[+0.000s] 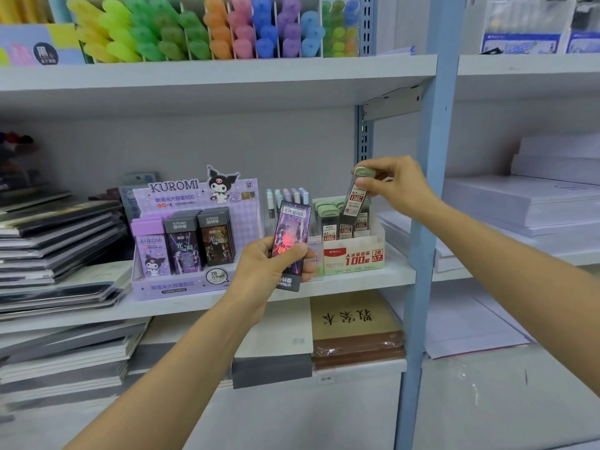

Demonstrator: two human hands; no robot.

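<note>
Left hand [266, 264] grips dark Ultraman lead case [290, 241], held upside down before the purple Kuromi display box [181, 284]; right hand [394, 186] pinches green-capped lead tube [356, 198] by its top, tilted, just above white display box [354, 258] on shelf [373, 276].

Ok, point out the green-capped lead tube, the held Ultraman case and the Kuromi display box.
green-capped lead tube [356, 199], head view, on its printed label.
Ultraman case [291, 227], head view, on its upper face.
Kuromi display box [172, 285], head view, on its front wall.
</note>
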